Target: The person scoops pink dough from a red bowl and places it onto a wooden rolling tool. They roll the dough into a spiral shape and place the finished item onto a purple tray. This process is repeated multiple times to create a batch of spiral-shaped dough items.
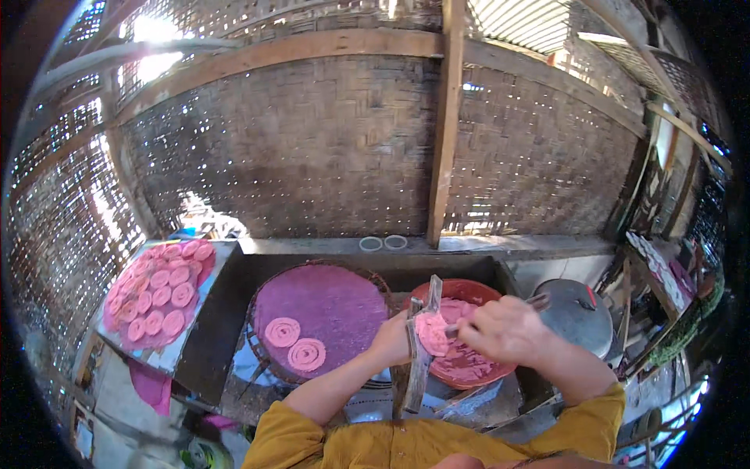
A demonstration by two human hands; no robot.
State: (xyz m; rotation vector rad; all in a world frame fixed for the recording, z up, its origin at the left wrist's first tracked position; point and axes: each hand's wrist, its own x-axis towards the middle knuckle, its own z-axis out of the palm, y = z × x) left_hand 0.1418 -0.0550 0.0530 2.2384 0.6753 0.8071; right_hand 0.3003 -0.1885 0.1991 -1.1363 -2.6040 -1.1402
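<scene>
My left hand (pixel 391 340) grips an upright wooden tool (pixel 416 383) with a split, weathered frame, held over a red basin (pixel 476 377) of pink paste. A lump of pink dough (pixel 431 332) sits in the tool's middle. My right hand (pixel 504 332) is closed around a utensil handle (pixel 539 301), its lower end at the dough; that end is partly hidden. Left of the basin is a round woven tray (pixel 312 301) with a pink-purple surface, bearing two pale pink spiral coils (pixel 283 331).
A board (pixel 222 258) at the left carries several pink coils (pixel 161 296). A lidded metal pot (pixel 574 324) stands right of the basin. Two rings (pixel 371 244) lie on the back ledge below a woven wall (pixel 328 156). A wooden post (pixel 445 133) rises behind; leaning boards (pixel 656 273) are at the right.
</scene>
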